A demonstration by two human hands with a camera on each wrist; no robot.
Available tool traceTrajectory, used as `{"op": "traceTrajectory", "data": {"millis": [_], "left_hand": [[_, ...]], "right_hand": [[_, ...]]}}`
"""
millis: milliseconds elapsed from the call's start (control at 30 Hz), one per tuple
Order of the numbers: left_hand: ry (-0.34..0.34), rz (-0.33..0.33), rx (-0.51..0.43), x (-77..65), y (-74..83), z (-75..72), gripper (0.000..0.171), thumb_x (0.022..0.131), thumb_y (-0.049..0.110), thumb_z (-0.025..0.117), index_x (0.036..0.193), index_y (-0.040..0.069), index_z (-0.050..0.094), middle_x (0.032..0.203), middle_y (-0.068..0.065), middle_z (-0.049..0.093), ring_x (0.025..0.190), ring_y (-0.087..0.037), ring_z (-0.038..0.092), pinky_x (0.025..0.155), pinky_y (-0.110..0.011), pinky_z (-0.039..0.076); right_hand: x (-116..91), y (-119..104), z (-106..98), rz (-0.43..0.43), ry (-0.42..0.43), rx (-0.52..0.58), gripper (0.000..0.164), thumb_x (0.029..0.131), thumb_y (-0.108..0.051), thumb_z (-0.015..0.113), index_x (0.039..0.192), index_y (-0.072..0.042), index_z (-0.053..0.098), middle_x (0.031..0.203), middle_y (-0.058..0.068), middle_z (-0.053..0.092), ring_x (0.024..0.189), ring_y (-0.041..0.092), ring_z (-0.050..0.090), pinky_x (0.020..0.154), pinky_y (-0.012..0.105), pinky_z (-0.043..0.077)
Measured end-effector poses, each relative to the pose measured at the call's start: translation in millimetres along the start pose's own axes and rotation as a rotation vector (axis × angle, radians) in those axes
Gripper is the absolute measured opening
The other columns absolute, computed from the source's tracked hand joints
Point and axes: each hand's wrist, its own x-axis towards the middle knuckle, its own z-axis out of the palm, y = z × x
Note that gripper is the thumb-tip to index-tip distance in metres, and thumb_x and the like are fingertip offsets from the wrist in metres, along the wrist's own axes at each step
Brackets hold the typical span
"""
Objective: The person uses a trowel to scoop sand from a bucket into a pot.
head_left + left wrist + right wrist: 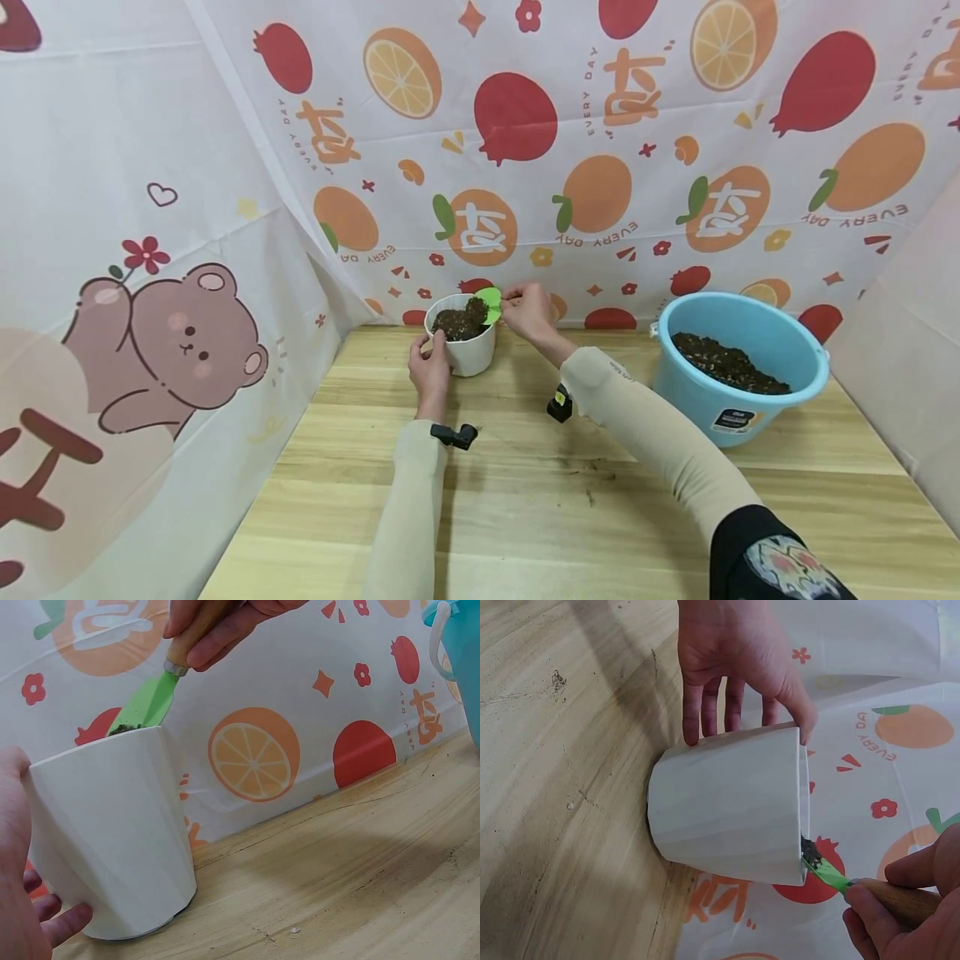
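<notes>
A white flower pot (472,358) stands upright on the wooden table, close to the back curtain, with dark soil (452,325) inside. My left hand (431,372) holds it from the left; in the right wrist view the thumb hooks over the rim and the fingers lie along the wall. Gripped by its wooden handle (199,634), a small green trowel (492,305) is in my right hand (529,312). Its blade tilts down at the pot's right rim, with a clump of soil (810,852) on it. The pot wall hides soil lower down.
To the right stands a light blue bucket (697,412) partly filled with dark soil (723,363). Crumbs of soil (592,475) lie scattered on the table (510,533). Printed curtains (420,200) rise behind and on the left side.
</notes>
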Motion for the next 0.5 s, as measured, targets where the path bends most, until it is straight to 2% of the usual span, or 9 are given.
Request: {"op": "traceTrajectory", "data": {"millis": [100, 333, 500], "left_hand": [[0.003, 0.001, -0.003, -0.3, 0.0, 0.6, 0.051, 0.095, 0.053, 0.062, 0.134, 0.020, 0.060, 0.102, -0.005, 0.058, 0.082, -0.015, 0.056, 0.067, -0.026, 0.054], [0.025, 0.007, -0.005, 0.8, -0.1, 1.7, 0.050, 0.095, 0.051, 0.063, 0.133, 0.018, 0.061, 0.099, -0.004, 0.058, 0.078, -0.012, 0.055, 0.060, -0.020, 0.051], [0.029, 0.010, -0.006, 0.8, 0.2, 2.0, 0.050, 0.094, 0.051, 0.064, 0.132, 0.018, 0.061, 0.098, -0.004, 0.058, 0.077, -0.012, 0.055, 0.060, -0.020, 0.051]], "right_hand": [[-0.4, -0.4, -0.1, -0.009, 0.005, -0.006, 0.021, 0.094, -0.010, 0.061, 0.105, -0.004, 0.077, 0.100, 0.010, 0.078, 0.079, 0.019, 0.068, 0.059, 0.025, 0.048], [-0.1, -1.7, -0.8, -0.016, 0.002, -0.010, 0.022, 0.094, -0.010, 0.059, 0.106, -0.005, 0.077, 0.099, 0.009, 0.078, 0.067, 0.014, 0.063, 0.049, 0.024, 0.042], [-0.9, -3.1, -2.0, -0.041, -0.018, 0.001, 0.023, 0.095, -0.007, 0.058, 0.109, -0.002, 0.075, 0.101, 0.013, 0.078, 0.069, 0.019, 0.067, 0.047, 0.023, 0.040]]}}
